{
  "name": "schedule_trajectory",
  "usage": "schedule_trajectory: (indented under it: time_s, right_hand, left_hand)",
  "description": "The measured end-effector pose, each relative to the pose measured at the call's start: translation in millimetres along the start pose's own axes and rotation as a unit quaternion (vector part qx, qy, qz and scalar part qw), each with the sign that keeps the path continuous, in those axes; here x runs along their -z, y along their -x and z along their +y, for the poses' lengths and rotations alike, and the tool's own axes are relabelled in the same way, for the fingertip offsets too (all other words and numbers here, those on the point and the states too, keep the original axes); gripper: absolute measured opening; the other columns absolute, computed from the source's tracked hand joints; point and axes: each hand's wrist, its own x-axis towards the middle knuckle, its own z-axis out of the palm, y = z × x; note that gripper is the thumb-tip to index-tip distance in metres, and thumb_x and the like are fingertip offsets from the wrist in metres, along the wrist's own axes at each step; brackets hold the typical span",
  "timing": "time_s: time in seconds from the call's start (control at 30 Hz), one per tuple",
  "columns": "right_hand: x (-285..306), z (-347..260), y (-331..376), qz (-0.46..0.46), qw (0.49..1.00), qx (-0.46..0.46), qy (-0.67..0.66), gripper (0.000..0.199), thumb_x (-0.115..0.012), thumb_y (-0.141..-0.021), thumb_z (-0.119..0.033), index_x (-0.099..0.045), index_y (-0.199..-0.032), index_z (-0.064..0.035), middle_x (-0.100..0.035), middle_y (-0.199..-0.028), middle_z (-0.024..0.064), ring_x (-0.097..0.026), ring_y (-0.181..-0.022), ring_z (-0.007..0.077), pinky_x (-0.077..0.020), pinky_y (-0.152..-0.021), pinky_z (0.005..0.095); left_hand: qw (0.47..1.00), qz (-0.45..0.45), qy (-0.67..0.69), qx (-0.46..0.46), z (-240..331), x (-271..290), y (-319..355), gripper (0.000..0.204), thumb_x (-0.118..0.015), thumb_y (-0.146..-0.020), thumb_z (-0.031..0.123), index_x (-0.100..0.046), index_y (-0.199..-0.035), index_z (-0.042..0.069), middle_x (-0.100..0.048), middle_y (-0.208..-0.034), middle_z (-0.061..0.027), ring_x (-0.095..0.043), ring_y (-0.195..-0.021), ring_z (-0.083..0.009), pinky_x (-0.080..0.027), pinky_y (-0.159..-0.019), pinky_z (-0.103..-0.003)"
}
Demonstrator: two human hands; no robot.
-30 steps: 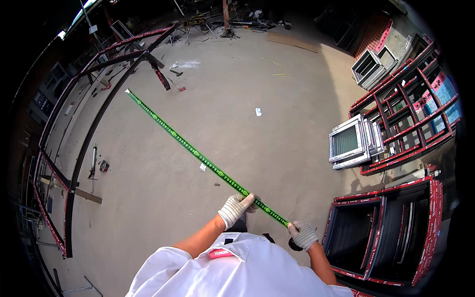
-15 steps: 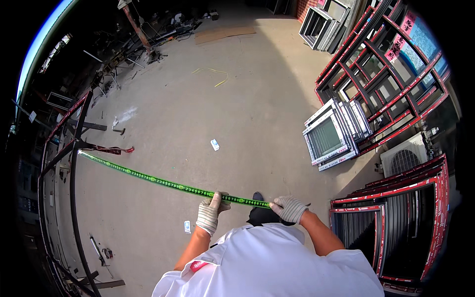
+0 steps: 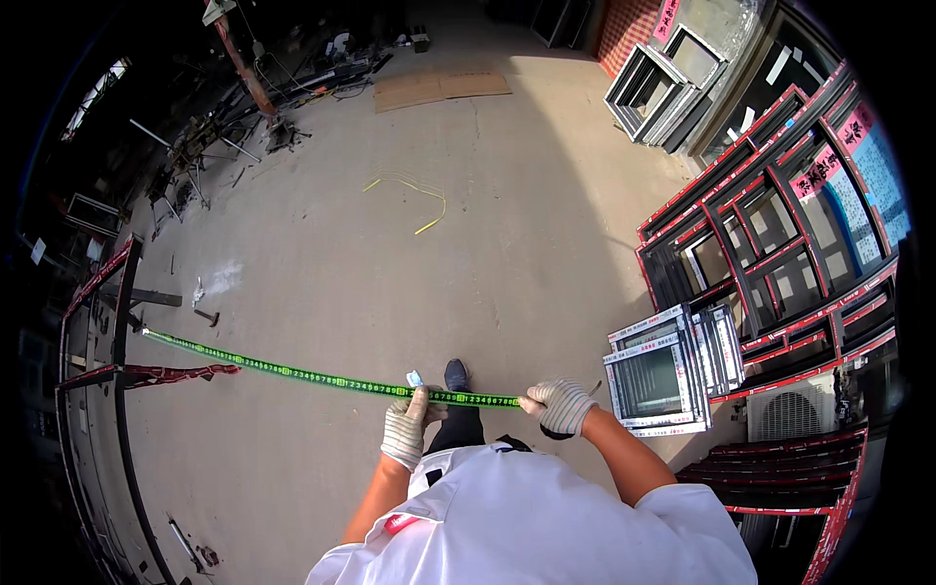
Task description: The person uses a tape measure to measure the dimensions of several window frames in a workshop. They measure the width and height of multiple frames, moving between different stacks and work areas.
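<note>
A bright green tape measure (image 3: 292,372) is pulled out in front of me, its blade running from the left side to my right hand. My left hand (image 3: 404,429), in a striped knit glove, is closed on the blade partway along. At the right end my gloved right hand (image 3: 562,405) is closed around the tape measure; its case is mostly hidden by the fingers. The blade's far end lies near a dark metal frame (image 3: 124,409) with red-wrapped bars. I cannot tell whether it touches the frame.
Red-taped frames (image 3: 770,351) lean on the right, with small white-edged window panels (image 3: 651,380) before them and an air-conditioner unit (image 3: 792,411) behind. A small white-blue packet (image 3: 414,376) lies beyond my left hand. A yellow strap (image 3: 444,207), cardboard (image 3: 439,90) and a hammer (image 3: 206,317) lie on the floor.
The view has shifted forward: the packet now shows close beyond my left hand, and the window panels sit lower. Both hands still hold the extended tape, and a foot shows farther out.
</note>
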Motion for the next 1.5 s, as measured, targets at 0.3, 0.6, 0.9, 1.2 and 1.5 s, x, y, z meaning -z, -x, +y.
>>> schedule_trajectory:
  time_s: [0.3,0.6,0.9,1.2,1.5]
  right_hand:
    - [194,59,-174,0.096,0.985,-0.131,-0.052,0.04,-0.053,-0.103,-0.039,-0.071,-0.091,-0.0052,-0.067,-0.078,0.0216,-0.066,-0.077,0.0431,-0.0513,-0.072,0.0512]
    - [343,165,-435,0.069,0.99,-0.111,-0.06,0.045,-0.052,-0.103,-0.04,-0.069,-0.086,-0.003,-0.067,-0.083,0.0234,-0.066,-0.08,0.0448,-0.0515,-0.075,0.0523]
    - [610,197,-723,-0.009,1.0,0.02,0.008,0.045,-0.048,-0.105,-0.042,-0.07,-0.097,-0.0039,-0.07,-0.093,0.021,-0.067,-0.092,0.0426,-0.0526,-0.082,0.05]
    - [758,268,-978,-0.029,0.999,0.017,0.033,0.045,-0.049,-0.104,-0.042,-0.07,-0.092,-0.0036,-0.069,-0.086,0.0214,-0.067,-0.086,0.0431,-0.0526,-0.078,0.0502]
    - [942,331,-1173,0.105,0.988,-0.073,-0.085,0.04,-0.057,-0.102,-0.034,-0.066,-0.081,-0.0015,-0.061,-0.073,0.022,-0.061,-0.069,0.0425,-0.0502,-0.067,0.048]
  left_hand:
    - [0.98,-0.126,-0.155,-0.006,209,-99,-307,0.047,-0.057,-0.107,0.041,-0.072,-0.114,-0.004,-0.073,-0.094,-0.0094,-0.071,-0.081,-0.0165,-0.059,-0.083,-0.033]
    - [0.994,-0.05,-0.094,0.015,282,-139,-591,0.047,-0.059,-0.106,0.042,-0.074,-0.111,-0.002,-0.075,-0.09,-0.0105,-0.071,-0.079,-0.0174,-0.06,-0.081,-0.033]
    - [0.997,0.07,-0.012,-0.041,417,-173,-832,0.039,-0.065,-0.103,0.039,-0.072,-0.104,0.0,-0.074,-0.084,-0.0124,-0.073,-0.073,-0.0227,-0.062,-0.074,-0.037]
    - [0.999,0.046,0.016,0.011,485,-207,-1121,0.041,-0.064,-0.104,0.039,-0.072,-0.103,-0.001,-0.075,-0.087,-0.0137,-0.073,-0.074,-0.0217,-0.062,-0.074,-0.036]
    - [0.993,-0.069,-0.098,0.003,681,-286,-1446,0.044,-0.06,-0.106,0.04,-0.073,-0.113,-0.001,-0.075,-0.095,-0.0085,-0.071,-0.081,-0.0165,-0.06,-0.082,-0.034]
